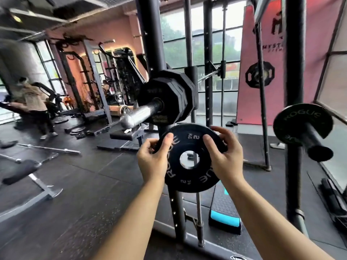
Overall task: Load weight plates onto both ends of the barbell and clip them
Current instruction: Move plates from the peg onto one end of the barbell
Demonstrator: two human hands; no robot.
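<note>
A small black ROGUE weight plate [189,177] marked 2 KG is held upright in front of me, its centre hole showing. My left hand [152,158] grips its left rim, thumb on the face. My right hand [223,156] grips its right rim, fingers curled over the top edge. Just above and left, the chrome barbell sleeve [139,114] points toward me, with several black plates [169,98] stacked on it against the rack. The held plate is below the sleeve end and apart from it. No clip is visible.
Black rack uprights [148,34] rise behind the sleeve. A storage peg [315,141] at right carries another ROGUE plate [289,119]. A bench [22,171] and loose bars lie on the floor at left. A person [33,106] stands far left. A blue step [225,218] sits below.
</note>
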